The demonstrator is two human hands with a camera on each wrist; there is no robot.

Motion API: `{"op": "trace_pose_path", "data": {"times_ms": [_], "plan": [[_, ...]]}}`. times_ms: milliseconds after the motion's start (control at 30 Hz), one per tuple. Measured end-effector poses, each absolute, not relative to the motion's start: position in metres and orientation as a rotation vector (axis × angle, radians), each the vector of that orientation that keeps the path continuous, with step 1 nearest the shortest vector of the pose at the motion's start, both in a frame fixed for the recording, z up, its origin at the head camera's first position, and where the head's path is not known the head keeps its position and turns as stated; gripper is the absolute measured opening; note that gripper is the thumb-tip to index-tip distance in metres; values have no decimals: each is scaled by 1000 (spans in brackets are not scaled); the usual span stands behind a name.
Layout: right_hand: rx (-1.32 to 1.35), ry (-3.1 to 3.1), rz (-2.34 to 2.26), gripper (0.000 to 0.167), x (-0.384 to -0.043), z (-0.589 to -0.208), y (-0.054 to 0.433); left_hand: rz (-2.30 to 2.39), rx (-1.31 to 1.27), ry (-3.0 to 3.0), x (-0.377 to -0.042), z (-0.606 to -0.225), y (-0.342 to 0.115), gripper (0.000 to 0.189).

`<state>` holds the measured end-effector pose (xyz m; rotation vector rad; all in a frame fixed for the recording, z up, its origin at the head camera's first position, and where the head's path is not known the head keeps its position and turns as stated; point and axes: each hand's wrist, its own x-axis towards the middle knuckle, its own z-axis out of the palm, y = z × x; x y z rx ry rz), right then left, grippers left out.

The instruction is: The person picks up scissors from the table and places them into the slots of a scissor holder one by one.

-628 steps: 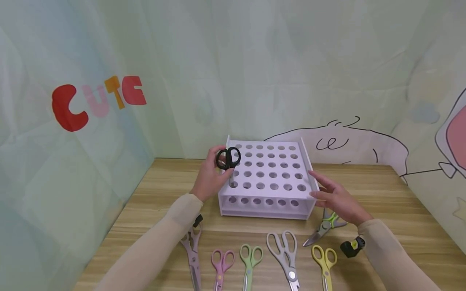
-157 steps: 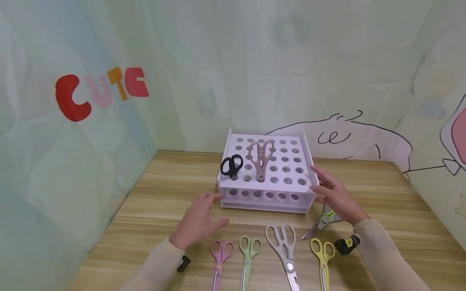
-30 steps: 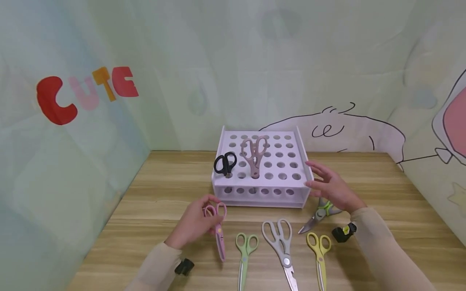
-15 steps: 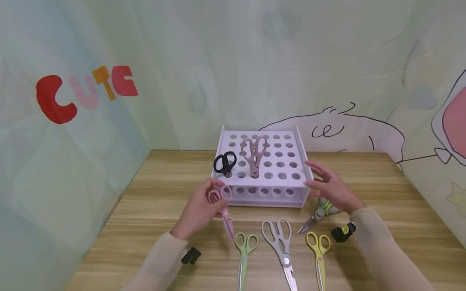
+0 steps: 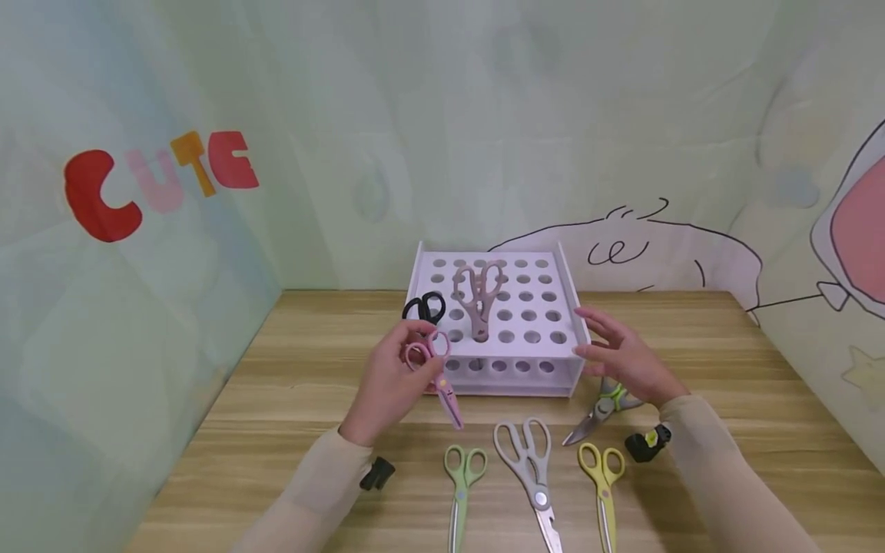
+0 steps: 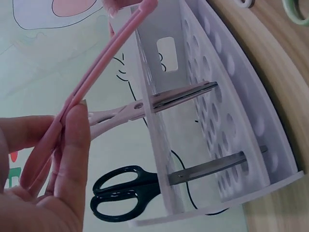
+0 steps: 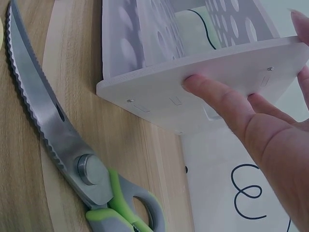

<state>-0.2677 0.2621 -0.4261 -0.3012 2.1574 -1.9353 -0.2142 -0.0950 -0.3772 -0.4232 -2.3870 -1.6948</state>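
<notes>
My left hand (image 5: 390,376) pinches pink scissors (image 5: 448,392) by the handle loops, blades slanting down toward the right, in front of the white rack (image 5: 571,307) with rows of holes. Black-handled scissors (image 5: 425,309) stand in the rack's front left hole, partly behind that hand in the head view. Mauve scissors (image 5: 480,315) stand handles up in a front-row hole farther right. In the left wrist view, the blades of the black-handled scissors (image 6: 207,169) pass down through the rack's tiers. My right hand (image 5: 625,357) rests its fingertips against the rack's right side wall, fingers extended.
Green scissors (image 5: 459,491), grey kitchen scissors (image 5: 535,480) and yellow scissors (image 5: 604,491) lie in a row on the wooden table (image 5: 311,338) in front of the rack. Grey-green shears (image 5: 603,408) lie beside the rack, below my right hand. A printed cloth backdrop (image 5: 332,192) stands behind.
Earlier, black-handled then mauve scissors went into the rack. My left hand has since taken the pink scissors off the table and carried them up and right to the rack's front. The right hand stays put.
</notes>
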Motion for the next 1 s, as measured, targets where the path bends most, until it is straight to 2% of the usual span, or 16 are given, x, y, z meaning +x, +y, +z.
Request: {"op": "trace_pose_path", "data": {"times_ms": [367,1000], "plan": [[-306,2175,-1923,75,-266,-428,263,-1705,-591,-2163,-225,-370,-72,33],[-289,2175,-1925,76,-266,-427,262,-1593,-553,-1855,-247,-369,-26,32]]}}
